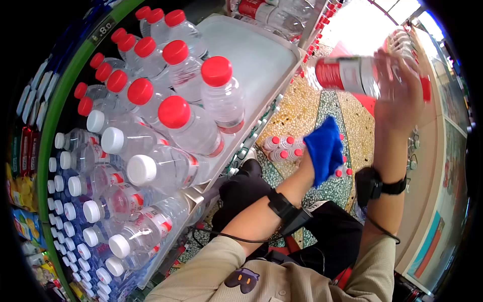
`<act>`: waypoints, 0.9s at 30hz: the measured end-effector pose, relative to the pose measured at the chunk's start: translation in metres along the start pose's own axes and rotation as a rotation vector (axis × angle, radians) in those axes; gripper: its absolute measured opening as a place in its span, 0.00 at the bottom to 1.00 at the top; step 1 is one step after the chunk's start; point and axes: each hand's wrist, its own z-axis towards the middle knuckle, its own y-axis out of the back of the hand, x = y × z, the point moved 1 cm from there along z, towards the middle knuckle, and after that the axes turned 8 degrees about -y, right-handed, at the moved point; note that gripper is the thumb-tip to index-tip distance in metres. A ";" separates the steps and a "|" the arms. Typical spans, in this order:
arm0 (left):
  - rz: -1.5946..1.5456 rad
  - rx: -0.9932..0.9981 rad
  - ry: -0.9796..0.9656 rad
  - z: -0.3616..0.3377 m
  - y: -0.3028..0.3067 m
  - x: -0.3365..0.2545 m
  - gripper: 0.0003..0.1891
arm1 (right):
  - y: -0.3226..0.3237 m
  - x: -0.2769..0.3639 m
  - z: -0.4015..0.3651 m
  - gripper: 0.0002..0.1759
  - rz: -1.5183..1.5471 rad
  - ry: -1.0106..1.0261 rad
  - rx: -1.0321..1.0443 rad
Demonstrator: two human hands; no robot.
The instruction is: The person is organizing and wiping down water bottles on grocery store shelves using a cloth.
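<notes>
My right hand [401,85] is raised at the upper right, its fingers wrapped around a clear water bottle with a red cap [332,73]. The bottle lies nearly level, its cap end pointing right and its base pointing left; it is slightly blurred. Lower and to the left, my left hand [305,163] is mostly covered by a blue cloth [326,148], which it holds. The cloth hides most of its fingers. Both wrists carry black bands with a small device. On the left, red-capped bottles [217,93] stand on a white shelf [254,60], close to white-capped bottles [151,171].
Bottled packs [283,147] sit on the speckled floor [292,108] below my hands. More bottles lie at the shelf's far end [274,17]. A wood-edged glass counter [427,141] runs along the right. Snack packets [22,194] hang at the far left, beyond the green frame [44,166].
</notes>
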 end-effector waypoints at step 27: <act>-0.281 0.086 -0.257 0.016 0.011 0.006 0.15 | -0.188 -0.121 0.021 0.20 -0.194 -0.276 0.821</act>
